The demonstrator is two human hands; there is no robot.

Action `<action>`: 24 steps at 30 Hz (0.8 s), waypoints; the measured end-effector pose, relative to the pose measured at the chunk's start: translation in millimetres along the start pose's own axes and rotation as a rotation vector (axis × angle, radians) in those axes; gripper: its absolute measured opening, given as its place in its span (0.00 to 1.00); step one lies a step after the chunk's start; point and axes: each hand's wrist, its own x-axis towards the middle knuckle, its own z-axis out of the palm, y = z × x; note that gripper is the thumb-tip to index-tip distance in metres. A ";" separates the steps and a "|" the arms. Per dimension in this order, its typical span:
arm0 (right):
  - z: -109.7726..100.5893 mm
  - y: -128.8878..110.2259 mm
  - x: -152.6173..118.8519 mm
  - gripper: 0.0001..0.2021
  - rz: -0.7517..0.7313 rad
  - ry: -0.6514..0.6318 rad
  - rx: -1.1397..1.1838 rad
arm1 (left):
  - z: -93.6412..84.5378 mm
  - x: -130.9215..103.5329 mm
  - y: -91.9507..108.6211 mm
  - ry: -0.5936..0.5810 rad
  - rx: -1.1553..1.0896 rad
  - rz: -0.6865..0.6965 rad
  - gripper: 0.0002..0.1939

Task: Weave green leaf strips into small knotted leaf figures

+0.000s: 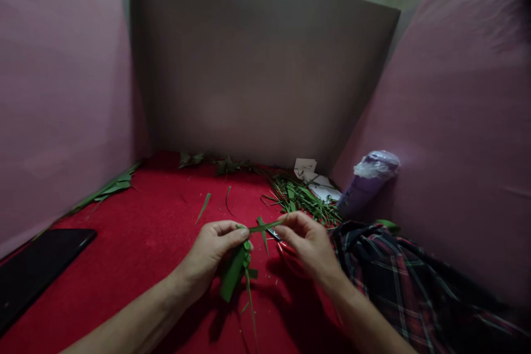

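Note:
Near the middle of the red cloth, my left hand (213,249) pinches a green leaf piece (233,276) with small knotted loops and a thin strand hanging below it. My right hand (305,240) pinches the far end of a narrow green strip (265,227), which is stretched between both hands. Under the strip, a loose leaf scrap (264,238) lies on the cloth. Scissors (272,233) with red handles lie partly hidden beneath my right hand.
A pile of green stems (307,202) and white papers (323,188) lie beyond my right hand. A purple container topped with plastic (365,182) leans at the right wall. Plaid fabric (398,276) is beside my right forearm. A black flat device (41,265) lies left.

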 end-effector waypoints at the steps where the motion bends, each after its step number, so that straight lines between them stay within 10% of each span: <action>1: -11.4 0.9 4.5 0.07 -0.033 -0.006 -0.148 | -1.5 1.5 1.8 0.020 -0.024 0.010 0.10; 9: -30.0 8.8 -0.5 0.05 -0.036 -0.299 -0.822 | -6.8 7.4 2.5 0.038 -0.087 0.045 0.11; 24: -47.0 -14.5 -26.4 0.23 0.113 -0.271 -0.115 | -9.2 9.0 0.3 0.004 -0.113 0.090 0.14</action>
